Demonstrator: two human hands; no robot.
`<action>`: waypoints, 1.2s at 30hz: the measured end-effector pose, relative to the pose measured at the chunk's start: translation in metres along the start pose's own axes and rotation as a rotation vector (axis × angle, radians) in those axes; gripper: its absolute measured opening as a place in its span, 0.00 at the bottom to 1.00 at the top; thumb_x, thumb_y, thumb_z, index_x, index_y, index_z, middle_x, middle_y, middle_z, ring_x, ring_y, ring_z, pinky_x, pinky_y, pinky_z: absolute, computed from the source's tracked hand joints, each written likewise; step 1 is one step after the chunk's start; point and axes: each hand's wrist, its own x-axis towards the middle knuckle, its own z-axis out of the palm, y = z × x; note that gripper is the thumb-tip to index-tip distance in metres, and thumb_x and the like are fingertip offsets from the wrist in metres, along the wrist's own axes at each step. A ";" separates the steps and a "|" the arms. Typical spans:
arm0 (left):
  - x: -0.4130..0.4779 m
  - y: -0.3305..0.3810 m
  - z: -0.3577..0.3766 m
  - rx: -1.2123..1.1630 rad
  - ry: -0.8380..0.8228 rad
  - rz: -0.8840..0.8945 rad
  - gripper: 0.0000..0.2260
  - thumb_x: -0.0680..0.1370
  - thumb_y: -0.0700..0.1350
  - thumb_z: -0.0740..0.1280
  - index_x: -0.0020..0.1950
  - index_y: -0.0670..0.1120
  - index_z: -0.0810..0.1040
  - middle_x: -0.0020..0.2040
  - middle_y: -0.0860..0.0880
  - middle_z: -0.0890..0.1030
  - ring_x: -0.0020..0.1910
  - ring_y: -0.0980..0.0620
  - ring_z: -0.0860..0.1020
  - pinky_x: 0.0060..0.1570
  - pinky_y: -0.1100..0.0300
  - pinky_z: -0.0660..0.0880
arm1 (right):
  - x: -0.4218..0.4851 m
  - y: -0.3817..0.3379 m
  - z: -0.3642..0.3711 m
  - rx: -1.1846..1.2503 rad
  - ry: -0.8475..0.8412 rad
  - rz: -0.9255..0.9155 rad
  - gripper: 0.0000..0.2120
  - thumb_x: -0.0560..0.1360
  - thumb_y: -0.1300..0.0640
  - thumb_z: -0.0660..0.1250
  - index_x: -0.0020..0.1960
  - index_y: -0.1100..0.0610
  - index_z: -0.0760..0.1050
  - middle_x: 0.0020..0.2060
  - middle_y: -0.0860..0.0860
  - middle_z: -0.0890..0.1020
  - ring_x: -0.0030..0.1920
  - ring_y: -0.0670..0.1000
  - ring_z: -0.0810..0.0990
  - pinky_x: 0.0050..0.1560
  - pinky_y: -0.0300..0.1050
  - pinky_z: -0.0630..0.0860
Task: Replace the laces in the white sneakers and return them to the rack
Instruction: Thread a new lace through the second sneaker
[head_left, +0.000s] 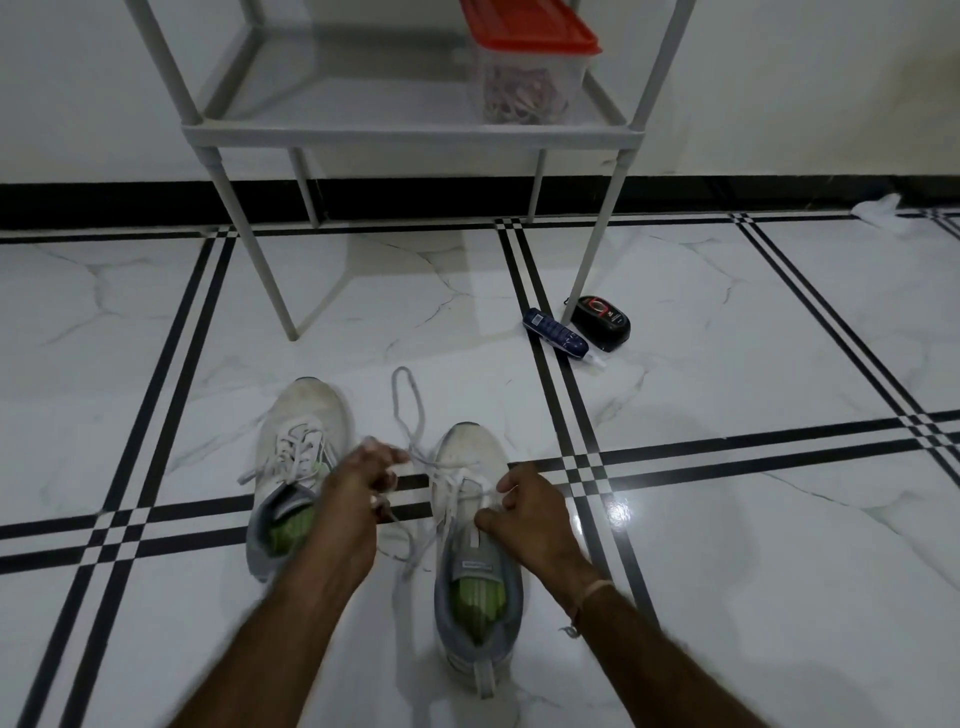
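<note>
Two white sneakers with grey heels and green insoles stand side by side on the tiled floor. The left sneaker (298, 457) is laced. The right sneaker (475, 525) has a loose white lace (408, 400) that loops out over the floor ahead of its toe. My left hand (358, 493) sits between the shoes and pinches part of this lace. My right hand (524, 512) rests on the right shoe's tongue area and pinches the lace near the upper eyelets.
A grey rack (410, 137) stands ahead against the wall, with a clear box with a red lid (524, 67) holding laces on its shelf. By its right front leg lie a blue tube (558, 332) and a black polish container (602, 319). A white rag (878, 208) lies far right.
</note>
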 end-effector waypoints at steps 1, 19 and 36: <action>0.001 0.005 0.000 -0.265 0.031 -0.041 0.14 0.83 0.42 0.60 0.38 0.48 0.73 0.36 0.53 0.83 0.38 0.54 0.76 0.36 0.62 0.68 | 0.000 0.000 -0.001 0.004 0.002 0.003 0.20 0.68 0.54 0.80 0.53 0.55 0.74 0.46 0.51 0.79 0.48 0.51 0.80 0.50 0.49 0.81; 0.027 -0.029 0.015 1.081 -0.064 0.594 0.12 0.80 0.44 0.68 0.63 0.52 0.79 0.60 0.50 0.79 0.58 0.45 0.76 0.54 0.49 0.76 | 0.005 -0.003 -0.011 -0.081 -0.060 -0.034 0.13 0.71 0.57 0.77 0.52 0.55 0.77 0.43 0.49 0.81 0.47 0.49 0.80 0.47 0.40 0.77; 0.042 0.012 0.044 0.645 -0.206 0.510 0.09 0.80 0.34 0.64 0.49 0.45 0.83 0.38 0.50 0.85 0.36 0.59 0.81 0.43 0.66 0.79 | 0.006 0.003 -0.023 0.009 0.007 0.036 0.13 0.73 0.59 0.75 0.56 0.58 0.79 0.48 0.51 0.84 0.48 0.46 0.81 0.52 0.40 0.79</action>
